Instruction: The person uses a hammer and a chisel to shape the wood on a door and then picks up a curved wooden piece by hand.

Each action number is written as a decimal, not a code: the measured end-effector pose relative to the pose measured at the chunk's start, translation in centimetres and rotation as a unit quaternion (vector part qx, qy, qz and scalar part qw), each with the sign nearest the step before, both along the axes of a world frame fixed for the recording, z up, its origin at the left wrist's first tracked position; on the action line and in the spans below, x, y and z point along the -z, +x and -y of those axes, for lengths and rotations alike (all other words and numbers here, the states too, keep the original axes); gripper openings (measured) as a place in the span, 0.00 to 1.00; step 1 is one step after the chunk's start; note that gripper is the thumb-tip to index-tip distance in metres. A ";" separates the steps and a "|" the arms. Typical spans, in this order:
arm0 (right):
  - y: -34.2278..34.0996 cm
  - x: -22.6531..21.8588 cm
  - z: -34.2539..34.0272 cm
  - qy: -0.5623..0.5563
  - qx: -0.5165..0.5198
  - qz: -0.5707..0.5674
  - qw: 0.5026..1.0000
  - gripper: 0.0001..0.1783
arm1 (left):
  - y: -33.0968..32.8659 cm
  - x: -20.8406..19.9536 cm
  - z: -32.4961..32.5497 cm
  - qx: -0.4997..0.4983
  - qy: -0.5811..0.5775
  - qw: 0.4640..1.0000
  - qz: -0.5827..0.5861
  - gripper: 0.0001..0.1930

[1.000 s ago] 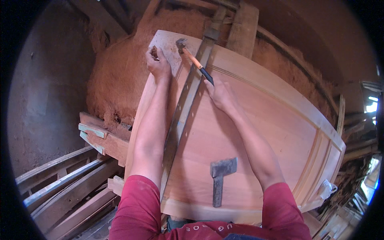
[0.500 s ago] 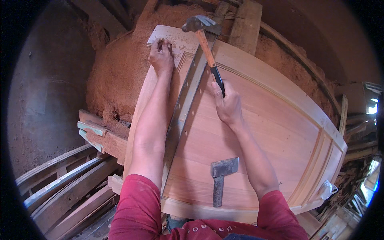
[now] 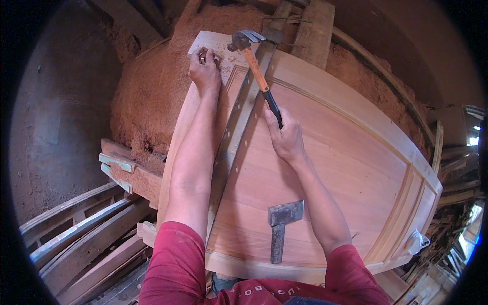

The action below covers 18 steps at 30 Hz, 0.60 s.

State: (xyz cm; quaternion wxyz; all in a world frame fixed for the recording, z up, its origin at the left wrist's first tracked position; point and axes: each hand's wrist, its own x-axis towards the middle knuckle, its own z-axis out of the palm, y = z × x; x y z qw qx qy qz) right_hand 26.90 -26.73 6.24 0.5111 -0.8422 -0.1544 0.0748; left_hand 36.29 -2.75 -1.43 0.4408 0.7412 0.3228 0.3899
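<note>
A large panelled wooden door (image 3: 315,168) lies flat in front of me. My right hand (image 3: 286,136) is wrapped round the black grip of a claw hammer (image 3: 257,71), its head raised beyond the far edge of the panel. At the door's far left corner, my left hand (image 3: 204,75) rests with its fingers curled and pinched; whatever they hold is too small to make out. Wood chips (image 3: 230,57) lie beside those fingers. Between my arms a long metal bar clamp (image 3: 238,119) runs across the door.
A heavy steel hammer (image 3: 279,229) lies on the near part of the door. Sawdust (image 3: 140,96) is heaped beyond and to the left. Stacked boards (image 3: 96,244) fill the lower left, and a plank (image 3: 314,35) sticks out at the far side. A white cloth or bag (image 3: 418,242) sits at the right edge.
The claw hammer and my right hand have shifted slightly left and toward me. My left fingers have curled in more, while the wrist stays at the same corner.
</note>
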 end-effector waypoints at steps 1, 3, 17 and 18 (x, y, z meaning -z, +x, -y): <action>-0.1 0.3 0.0 0.008 0.003 0.002 1.000 0.19 | 0.0 0.0 0.0 0.011 -0.011 1.000 0.014 0.16; -0.3 0.9 0.1 0.010 0.008 0.006 1.000 0.20 | 0.2 0.3 0.0 0.032 -0.034 0.998 0.043 0.18; -1.2 1.7 0.7 -0.024 0.015 -0.044 0.999 0.21 | 0.0 1.1 -0.7 0.053 0.018 0.998 0.034 0.23; -1.3 1.8 0.8 -0.025 0.018 -0.050 0.998 0.21 | -0.1 0.7 -0.5 0.046 0.031 0.998 0.025 0.23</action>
